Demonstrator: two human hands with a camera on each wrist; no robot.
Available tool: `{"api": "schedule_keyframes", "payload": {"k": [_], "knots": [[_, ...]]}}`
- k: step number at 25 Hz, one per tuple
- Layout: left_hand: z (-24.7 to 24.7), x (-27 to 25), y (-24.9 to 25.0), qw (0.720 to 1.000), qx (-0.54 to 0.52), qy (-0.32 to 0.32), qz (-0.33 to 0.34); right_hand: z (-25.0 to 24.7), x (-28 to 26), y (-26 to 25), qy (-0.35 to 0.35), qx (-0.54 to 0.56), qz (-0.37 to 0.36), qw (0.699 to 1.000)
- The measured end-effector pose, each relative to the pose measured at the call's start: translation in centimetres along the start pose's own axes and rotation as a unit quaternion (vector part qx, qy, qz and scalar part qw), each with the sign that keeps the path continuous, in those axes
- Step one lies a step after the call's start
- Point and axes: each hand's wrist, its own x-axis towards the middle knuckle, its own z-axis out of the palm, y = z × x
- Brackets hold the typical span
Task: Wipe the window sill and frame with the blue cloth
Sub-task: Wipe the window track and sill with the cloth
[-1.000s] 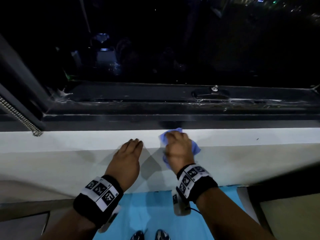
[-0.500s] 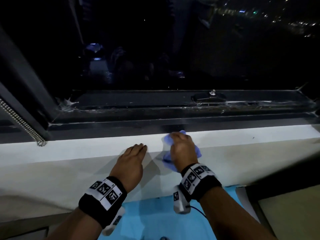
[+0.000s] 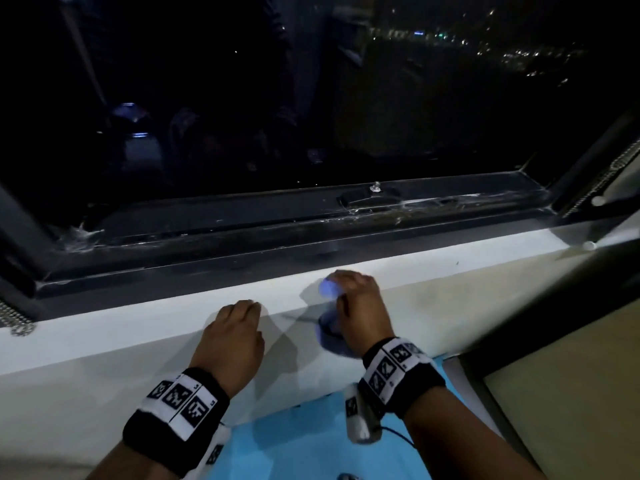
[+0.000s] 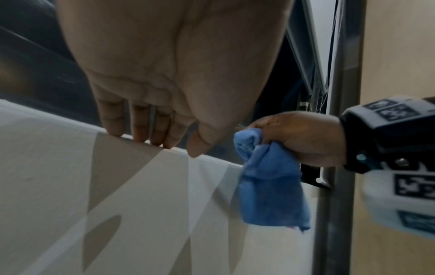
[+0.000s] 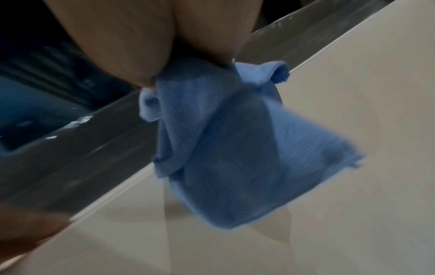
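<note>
The white window sill [image 3: 138, 317] runs across the head view below the dark window frame [image 3: 242, 251]. My right hand [image 3: 346, 282] grips the bunched blue cloth [image 3: 329, 337] at the sill's front edge. In the left wrist view the blue cloth [image 4: 270, 186] hangs from the right hand [image 4: 303, 137] in front of the white wall. The right wrist view shows the blue cloth [image 5: 235, 148] dangling, blurred by motion. My left hand [image 3: 249, 306] rests on the sill edge, and its fingers [image 4: 146, 130] lie fairly straight over it, holding nothing.
Cobwebs [image 3: 78, 233] fill the frame's left corner and more stretch along the track near a latch with a screw [image 3: 375, 187]. Bead chains hang at the far left [image 3: 17, 320] and far right [image 3: 602, 178]. A blue mat [image 3: 294, 441] lies on the floor below.
The cloth was pressed flat on the sill top under my right hand; now it is bunched in that hand and hangs at the front edge. The left hand has stayed put.
</note>
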Motion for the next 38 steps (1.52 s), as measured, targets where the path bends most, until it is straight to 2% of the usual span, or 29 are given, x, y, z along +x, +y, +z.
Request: {"api": "schedule_keyframes", "payload": {"k": [2, 5, 8, 10, 12, 13, 14, 15, 16, 18, 20, 21, 23, 26, 28, 30, 31, 34, 36, 38], "knots": [[-0.5, 0.4, 0.8, 1.000, 0.007, 0.002, -0.010, 0.1, 0.8, 1.1, -0.031, -0.051, 0.051, 0.997], [-0.7, 1.2, 2.2, 1.000, -0.007, 0.011, -0.025, 1.5, -0.6, 2.0, -0.103, -0.051, 0.005, 0.993], [-0.4, 2.0, 4.4, 0.999, -0.023, 0.028, 0.015, 0.2, -1.8, 1.1, -0.134, 0.016, -0.019, 0.991], [0.0, 2.9, 6.2, 0.998, -0.024, 0.030, 0.050, -1.4, -1.4, 1.7, -0.091, 0.082, -0.006, 0.992], [0.0, 4.0, 7.9, 0.996, -0.022, 0.048, 0.065, -3.0, -0.1, 2.9, 0.047, 0.086, -0.009, 0.995], [0.0, 4.7, 8.8, 0.995, -0.019, 0.063, 0.068, -3.4, 0.5, 3.8, 0.098, 0.081, 0.003, 0.992], [0.1, 5.5, 9.5, 0.995, -0.014, 0.077, 0.068, -3.3, 0.9, 4.4, 0.118, 0.091, 0.024, 0.989], [0.2, 6.3, 10.2, 0.994, -0.004, 0.090, 0.066, -3.0, 1.3, 4.7, 0.112, 0.119, 0.042, 0.986], [0.4, 7.3, 10.8, 0.993, 0.004, 0.101, 0.062, -2.3, 1.6, 4.9, 0.076, 0.141, 0.038, 0.986], [1.0, 8.9, 11.7, 0.992, 0.021, 0.110, 0.055, -0.3, 1.2, 5.7, -0.034, 0.154, -0.016, 0.987], [1.7, 9.9, 11.9, 0.991, 0.047, 0.110, 0.052, 1.5, 0.5, 8.4, -0.072, 0.031, -0.085, 0.993], [2.1, 10.2, 12.0, 0.991, 0.058, 0.111, 0.051, 1.3, 0.8, 10.1, -0.056, -0.043, -0.109, 0.992], [2.7, 10.6, 12.3, 0.990, 0.078, 0.111, 0.045, -0.6, 1.8, 13.0, -0.028, -0.076, -0.101, 0.992], [3.2, 10.9, 13.0, 0.989, 0.080, 0.125, 0.021, -5.0, 3.3, 17.3, 0.057, 0.040, 0.006, 0.998], [3.5, 11.0, 13.4, 0.988, 0.077, 0.136, 0.011, -8.2, 4.4, 19.0, 0.151, 0.105, 0.070, 0.980], [3.9, 11.2, 13.8, 0.986, 0.079, 0.145, 0.003, -9.8, 5.8, 18.3, 0.235, 0.113, 0.060, 0.964], [4.1, 11.3, 13.9, 0.986, 0.081, 0.149, -0.002, -9.5, 6.6, 17.3, 0.228, 0.110, 0.036, 0.967], [4.3, 11.4, 14.2, 0.984, 0.072, 0.164, -0.006, -6.4, 7.8, 14.3, 0.093, 0.041, -0.055, 0.993], [4.2, 11.3, 14.1, 0.983, 0.077, 0.164, 0.001, -5.5, 8.0, 14.8, 0.085, 0.009, -0.085, 0.993], [3.9, 11.3, 13.9, 0.985, 0.080, 0.155, 0.002, -6.6, 8.4, 16.7, 0.114, 0.041, -0.076, 0.990]]}}
